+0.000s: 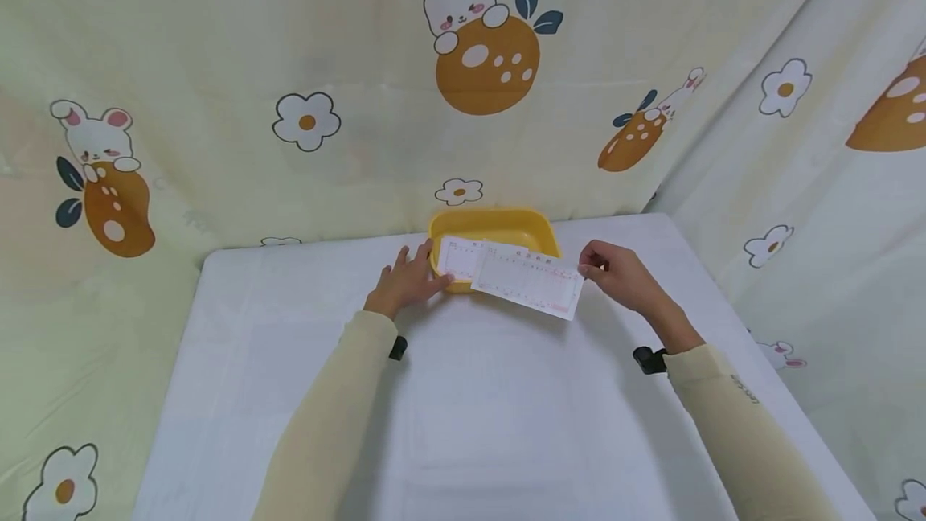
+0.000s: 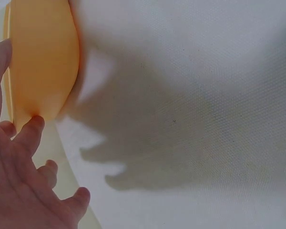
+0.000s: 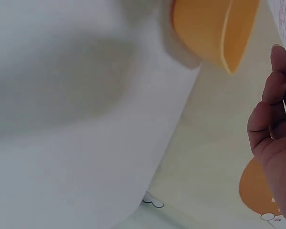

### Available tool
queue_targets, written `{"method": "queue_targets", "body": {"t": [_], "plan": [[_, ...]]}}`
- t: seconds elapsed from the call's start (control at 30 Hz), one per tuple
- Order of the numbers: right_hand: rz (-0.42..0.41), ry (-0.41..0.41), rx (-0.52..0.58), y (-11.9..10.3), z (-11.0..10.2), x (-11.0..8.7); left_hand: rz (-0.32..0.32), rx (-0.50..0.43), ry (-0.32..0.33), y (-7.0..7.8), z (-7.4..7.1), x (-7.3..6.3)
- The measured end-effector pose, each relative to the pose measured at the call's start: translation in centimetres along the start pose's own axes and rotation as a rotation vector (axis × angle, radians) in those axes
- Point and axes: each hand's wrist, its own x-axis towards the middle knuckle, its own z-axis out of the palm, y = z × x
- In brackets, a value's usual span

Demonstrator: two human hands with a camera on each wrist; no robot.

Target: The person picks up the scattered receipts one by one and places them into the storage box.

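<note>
A yellow plastic basin (image 1: 492, 215) stands at the far edge of the table. At its left end is my left hand (image 1: 408, 281), holding the wall; in the left wrist view the thumb lies over the rim and a fingertip presses the outside of the basin (image 2: 43, 57). My right hand (image 1: 616, 273) pinches the right end of a white printed paper form (image 1: 528, 280) between thumb and fingers. The form slants across the basin's front right. Behind it, a second printed form (image 1: 456, 257) shows partly inside the basin.
A white cloth covers the table (image 1: 499, 424). Right behind the basin hangs a pale curtain (image 1: 362, 175) with rabbit and flower prints, and another curtain side (image 1: 817, 183) runs along the right. Dark wrist cameras (image 1: 649, 360) sit on both wrists.
</note>
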Motion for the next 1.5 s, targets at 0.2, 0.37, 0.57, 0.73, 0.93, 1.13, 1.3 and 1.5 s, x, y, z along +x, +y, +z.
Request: {"method": "queue_targets", "body": {"t": [0.2, 0.37, 0.57, 0.73, 0.93, 1.13, 1.3, 1.5], "plan": [[-0.049, 0.006, -0.03, -0.9, -1.0, 3.0, -0.017, -0.012, -0.001, -0.3, 0.0, -0.2], [-0.065, 0.001, -0.031, -1.8, -1.6, 5.2, -0.013, -0.012, -0.007, -0.2, -0.2, -0.5], [-0.059, -0.013, -0.041, -2.8, -1.4, 7.4, -0.004, -0.008, -0.001, -0.1, -0.3, -0.5], [-0.044, -0.044, -0.035, -3.2, -0.3, 8.6, 0.002, -0.009, -0.004, -0.1, -0.1, -0.4], [-0.033, -0.087, -0.044, -3.0, 1.1, 9.1, 0.011, -0.01, -0.007, 0.3, 0.1, -0.3], [-0.067, -0.103, -0.082, -3.0, 2.2, 9.7, -0.005, -0.017, 0.0, 0.5, 0.0, -0.5], [-0.074, -0.113, -0.086, -3.1, 2.9, 10.1, -0.027, -0.032, 0.008, 0.6, -0.3, -0.6], [-0.061, -0.122, -0.079, -3.2, 3.8, 10.7, -0.047, -0.038, 0.009, 0.3, -0.3, -0.4]]}}
